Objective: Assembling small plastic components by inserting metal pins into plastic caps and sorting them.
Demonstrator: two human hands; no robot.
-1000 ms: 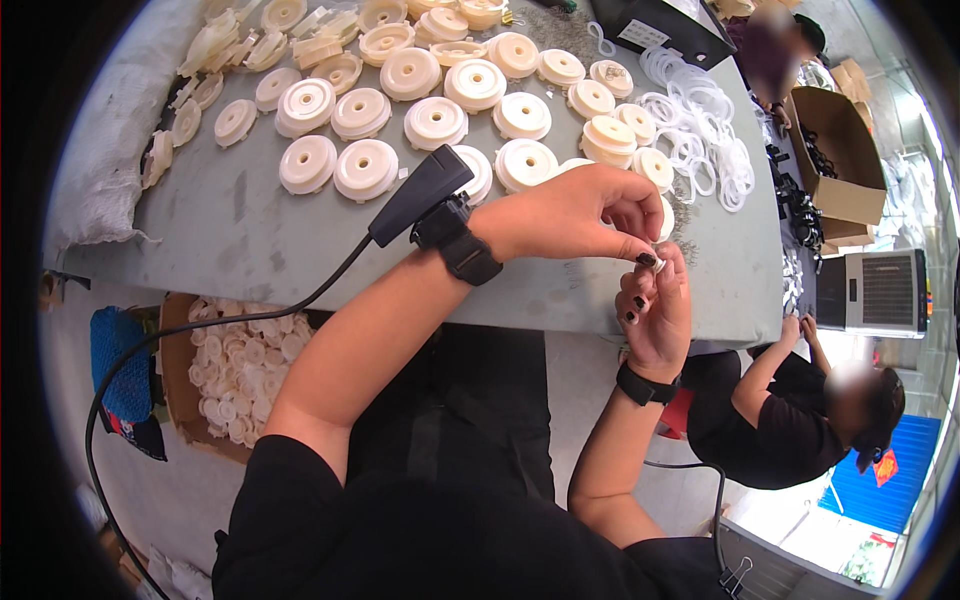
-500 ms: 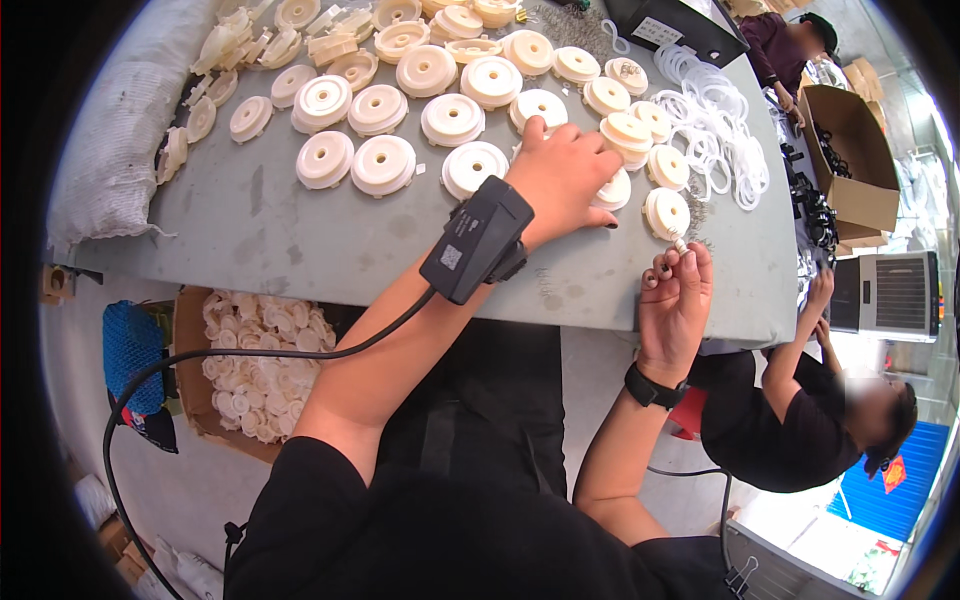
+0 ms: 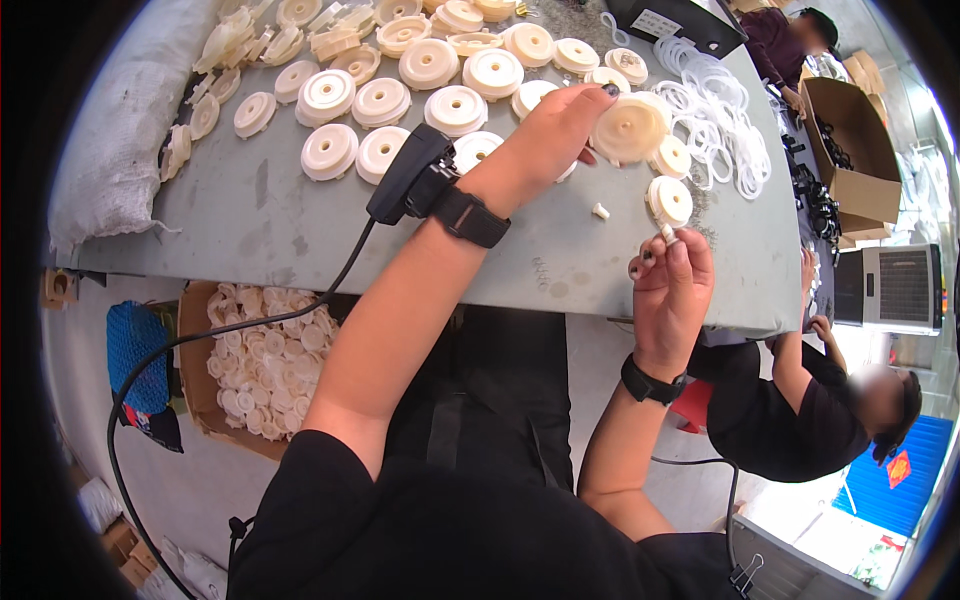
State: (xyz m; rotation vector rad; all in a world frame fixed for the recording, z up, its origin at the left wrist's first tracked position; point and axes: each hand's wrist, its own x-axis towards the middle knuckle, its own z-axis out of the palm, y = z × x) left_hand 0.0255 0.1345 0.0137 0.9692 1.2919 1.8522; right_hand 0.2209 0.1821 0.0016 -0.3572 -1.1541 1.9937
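My left hand (image 3: 555, 130) is turned over and grips a round cream plastic disc (image 3: 630, 130), raised off the table with its flat side showing. Most of that hand's fingers are hidden. Close to the table's front edge, my right hand (image 3: 678, 275) pinches a small white plastic peg (image 3: 668, 235) upright between thumb and fingers. Just beyond it lies a cream stepped wheel (image 3: 669, 201). Another small white peg (image 3: 600, 211) rests on the grey table (image 3: 430, 250) between my hands.
Several cream wheels (image 3: 381, 103) cover the far half of the table. White rings (image 3: 740, 150) lie in a heap at right, below a black box (image 3: 680, 25). A woven sack (image 3: 120, 130) flanks the left edge. Below stands a carton of white parts (image 3: 265, 360). Another person (image 3: 800, 410) sits at right.
My left hand has lifted a disc from among the wheels and turned it over. A small peg now shows on the table where that hand was. My right hand has barely moved.
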